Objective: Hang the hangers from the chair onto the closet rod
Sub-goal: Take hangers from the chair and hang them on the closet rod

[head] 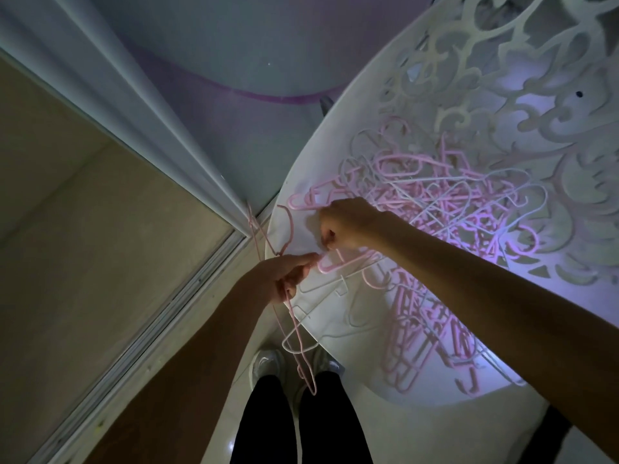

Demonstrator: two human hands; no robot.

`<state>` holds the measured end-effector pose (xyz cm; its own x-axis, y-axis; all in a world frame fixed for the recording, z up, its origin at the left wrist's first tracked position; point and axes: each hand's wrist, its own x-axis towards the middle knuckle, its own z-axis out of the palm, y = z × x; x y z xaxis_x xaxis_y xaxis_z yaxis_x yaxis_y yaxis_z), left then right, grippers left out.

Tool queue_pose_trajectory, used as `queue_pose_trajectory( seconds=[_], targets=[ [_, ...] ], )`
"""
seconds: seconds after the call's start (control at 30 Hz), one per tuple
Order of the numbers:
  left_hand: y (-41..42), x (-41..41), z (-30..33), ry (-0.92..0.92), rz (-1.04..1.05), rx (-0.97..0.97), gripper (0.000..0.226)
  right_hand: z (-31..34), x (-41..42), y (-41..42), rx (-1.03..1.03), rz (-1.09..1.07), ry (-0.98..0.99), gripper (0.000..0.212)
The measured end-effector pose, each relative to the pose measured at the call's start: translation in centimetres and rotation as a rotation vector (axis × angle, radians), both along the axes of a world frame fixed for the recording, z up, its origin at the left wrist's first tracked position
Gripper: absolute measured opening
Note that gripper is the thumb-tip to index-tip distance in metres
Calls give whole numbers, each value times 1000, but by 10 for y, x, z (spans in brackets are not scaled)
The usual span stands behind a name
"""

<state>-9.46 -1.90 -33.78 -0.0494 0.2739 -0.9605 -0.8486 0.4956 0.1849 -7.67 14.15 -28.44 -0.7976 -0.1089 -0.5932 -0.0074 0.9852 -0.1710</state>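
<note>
A tangled pile of thin pink and white hangers lies on the seat of a white chair with an ornate cut-out back. My left hand is closed around the pink hangers that dangle below it toward my feet. My right hand reaches over the seat's front left edge and pinches a pink hanger at the edge of the pile, just beside my left hand's fingertips. The closet rod is not in view.
A closet's sliding-door track and white frame run diagonally on the left. Pale tiled floor lies below, where my legs in dark trousers and light shoes stand against the chair.
</note>
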Motion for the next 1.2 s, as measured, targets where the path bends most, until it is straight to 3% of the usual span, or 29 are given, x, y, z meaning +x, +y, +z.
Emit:
queue_pose_trajectory(
  seconds=[0.17,0.27,0.37,0.47,0.57,0.63,0.73,0.8,0.87,0.93,1.03,1.1,1.2],
  targets=[
    [3,5,11,97,66,-63,10,5,-15,-10,48,1,32,21],
    [0,6,15,273,98,-65,21,6,-11,-5,-49,42,157,16],
    [-9,7,22,388,28,-27,22,9,3,-1,-169,11,254,15],
    [-26,7,28,432,-93,9,21,13,14,-4,-213,-61,197,14],
    [-43,4,34,437,-227,65,50,19,21,-11,-223,-36,207,17],
    [-50,2,40,442,-306,142,76,26,27,-10,-182,24,333,29],
    [-58,-4,53,463,-360,218,82,45,48,5,-64,-69,744,41],
    [-62,-9,60,442,-357,238,82,61,69,18,-17,-318,987,35],
    [-65,-12,71,422,-372,246,66,75,89,28,9,-652,1075,36],
    [-69,-14,82,431,-392,242,59,85,98,32,10,-932,990,38],
    [-76,-12,109,487,-384,217,63,104,102,25,-143,-1287,722,23],
    [-77,-6,129,478,-347,171,41,114,99,13,-210,-1319,508,27],
    [-83,6,170,464,-314,115,19,143,93,-16,-543,-1356,59,39]
  ],
)
